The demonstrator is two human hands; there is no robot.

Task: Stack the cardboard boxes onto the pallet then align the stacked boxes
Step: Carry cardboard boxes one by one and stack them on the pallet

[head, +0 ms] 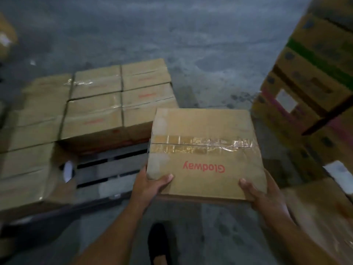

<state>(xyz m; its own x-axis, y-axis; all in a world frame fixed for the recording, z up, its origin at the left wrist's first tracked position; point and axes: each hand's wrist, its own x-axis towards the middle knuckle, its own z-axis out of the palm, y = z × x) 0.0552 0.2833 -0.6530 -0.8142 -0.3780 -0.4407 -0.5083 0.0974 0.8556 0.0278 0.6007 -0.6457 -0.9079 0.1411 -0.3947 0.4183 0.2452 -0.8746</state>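
1. Grey concrete floor (172, 25) runs ahead of and under both hands. The frame is dim and blurred.
2. The brown taped cardboard boxes stacked on the pallet (95, 104) sit forward-left of the left hand. Several are packed edge to edge and look like more than one layer; the exact count is unclear. This part of the stacking looks done.
3. A tall stack of printed brown cartons with green and pink bands (315, 77) stands forward-right of the right hand, off the pallet. I can't tell whether these belong to the job.
4. A brown cardboard box with clear tape and red "Glodway" print (206, 150) is carried flat in the air between the two hands. It is just right of the pallet load and not touching it.
5. The bare grey slats of the wooden pallet (110, 167) lie just left of the left hand. This open spot is likely where the carried box goes.
6. The left hand (150, 185) grips the box's near-left corner, thumb curled over the top. The fingers are hidden underneath.
7. The right hand (261, 194) grips the near-right corner, thumb on top. The fingers underneath are out of view.
8. A black shoe (159, 243) is on the floor below and between the forearms.
9. Progress is roughly mid-task. This box is not yet placed, the bare slats need filling, and the final alignment of the stack is not yet done.
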